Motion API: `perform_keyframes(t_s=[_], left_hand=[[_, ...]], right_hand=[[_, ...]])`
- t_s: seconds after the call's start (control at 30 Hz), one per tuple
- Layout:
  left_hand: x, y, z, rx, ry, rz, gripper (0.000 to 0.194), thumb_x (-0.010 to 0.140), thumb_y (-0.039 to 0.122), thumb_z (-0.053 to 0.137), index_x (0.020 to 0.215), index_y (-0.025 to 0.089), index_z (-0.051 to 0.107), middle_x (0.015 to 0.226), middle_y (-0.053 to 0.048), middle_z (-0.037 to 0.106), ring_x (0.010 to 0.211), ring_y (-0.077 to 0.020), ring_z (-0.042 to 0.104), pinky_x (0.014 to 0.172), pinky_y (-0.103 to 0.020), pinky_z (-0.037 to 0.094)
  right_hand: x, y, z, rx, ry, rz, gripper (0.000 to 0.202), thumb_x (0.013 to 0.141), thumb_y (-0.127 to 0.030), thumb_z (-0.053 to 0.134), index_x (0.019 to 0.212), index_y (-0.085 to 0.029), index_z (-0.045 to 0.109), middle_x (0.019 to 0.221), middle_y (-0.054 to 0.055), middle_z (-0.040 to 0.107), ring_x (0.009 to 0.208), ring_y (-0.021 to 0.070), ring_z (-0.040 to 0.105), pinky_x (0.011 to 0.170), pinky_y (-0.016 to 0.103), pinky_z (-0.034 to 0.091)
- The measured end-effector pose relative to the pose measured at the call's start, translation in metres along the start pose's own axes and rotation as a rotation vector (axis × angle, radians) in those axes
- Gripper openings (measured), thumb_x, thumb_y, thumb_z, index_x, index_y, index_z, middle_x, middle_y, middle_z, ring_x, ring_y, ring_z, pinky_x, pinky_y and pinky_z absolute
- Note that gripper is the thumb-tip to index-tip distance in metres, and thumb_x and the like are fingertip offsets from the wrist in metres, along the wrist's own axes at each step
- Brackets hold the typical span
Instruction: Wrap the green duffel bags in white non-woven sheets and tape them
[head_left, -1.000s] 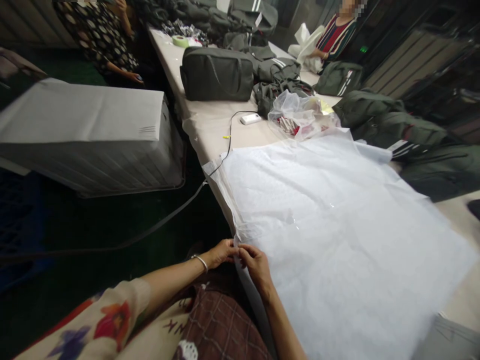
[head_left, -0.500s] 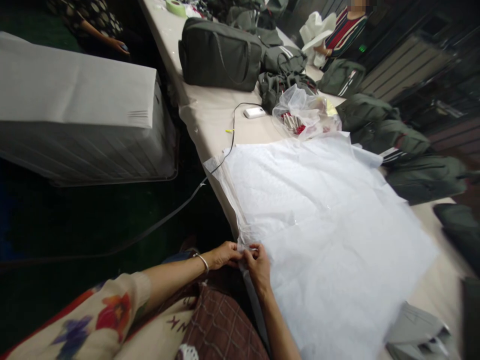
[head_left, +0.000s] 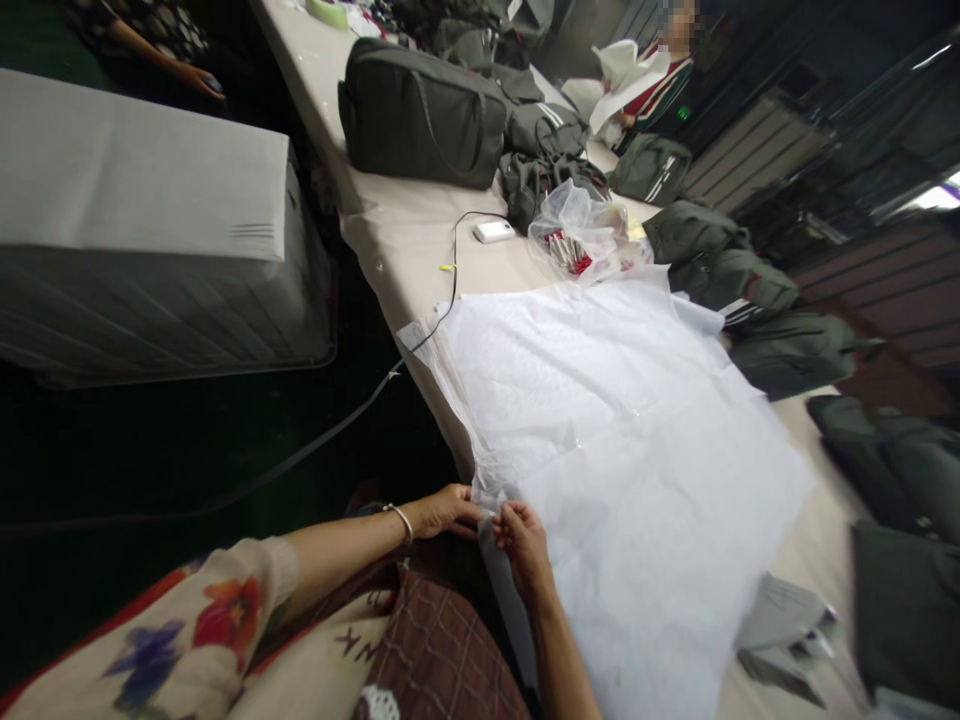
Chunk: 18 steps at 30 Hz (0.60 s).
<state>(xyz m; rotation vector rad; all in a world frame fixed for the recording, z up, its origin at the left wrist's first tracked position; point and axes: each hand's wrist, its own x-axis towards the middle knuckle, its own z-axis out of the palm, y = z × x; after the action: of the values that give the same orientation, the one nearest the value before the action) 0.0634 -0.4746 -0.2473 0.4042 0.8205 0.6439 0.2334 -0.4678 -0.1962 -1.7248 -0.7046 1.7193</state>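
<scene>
Thin white sheets (head_left: 637, 470) lie spread over the table, their near left edge crumpled at the table's side. My left hand (head_left: 452, 510), with a bracelet on its wrist, pinches that crumpled edge between thumb and fingers. Just to its right, my right hand (head_left: 519, 530) is over the sheet with its fingers curled together; whatever may be between the fingertips is too small to make out.
A cable runs across the table edge to a white device (head_left: 494, 232). Beyond are a clear plastic bag (head_left: 577, 235) with red items and dark bags (head_left: 424, 115). A large white-covered stack (head_left: 142, 170) stands left. A person holds white material at the back.
My right hand has drawn slightly away from my left hand and the sheet edge, its fingers curled. The view has shifted a little. The person at the back has moved the white material.
</scene>
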Motion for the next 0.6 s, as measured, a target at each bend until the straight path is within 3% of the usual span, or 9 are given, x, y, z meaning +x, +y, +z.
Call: perform_keyframes(t_s=[0.13,0.4,0.6], left_hand=[[-0.002,0.003,-0.003,0.053,-0.038,0.002,0.047,0.059,0.03,0.083,0.102,0.018,0.07,0.101,-0.007,0.071,0.092,-0.0225,0.067,0.074,-0.032,0.054],[0.002,0.005,-0.001,0.181,0.021,0.096,0.044,0.057,0.026,0.082,0.096,0.014,0.069,0.084,-0.003,0.069,0.072,-0.0145,0.06,0.063,-0.024,0.045],[0.0,0.01,0.002,0.247,-0.009,0.154,0.025,0.055,0.022,0.076,0.076,0.012,0.068,0.063,0.003,0.058,0.056,-0.0086,0.046,0.053,-0.021,0.033]], right_hand=[[0.001,0.005,0.004,-0.005,0.003,0.006,0.059,0.051,-0.055,0.086,0.085,-0.018,0.055,0.065,0.0,0.067,0.054,0.0101,0.057,0.045,0.017,0.036],[0.0,0.008,0.01,-0.069,-0.006,0.005,0.057,0.053,-0.054,0.082,0.087,-0.018,0.054,0.067,0.001,0.067,0.055,0.0097,0.057,0.046,0.017,0.036],[0.004,0.003,0.009,-0.27,-0.057,-0.051,0.05,0.058,-0.057,0.075,0.084,-0.019,0.054,0.067,0.001,0.067,0.054,0.0119,0.057,0.045,0.019,0.036]])
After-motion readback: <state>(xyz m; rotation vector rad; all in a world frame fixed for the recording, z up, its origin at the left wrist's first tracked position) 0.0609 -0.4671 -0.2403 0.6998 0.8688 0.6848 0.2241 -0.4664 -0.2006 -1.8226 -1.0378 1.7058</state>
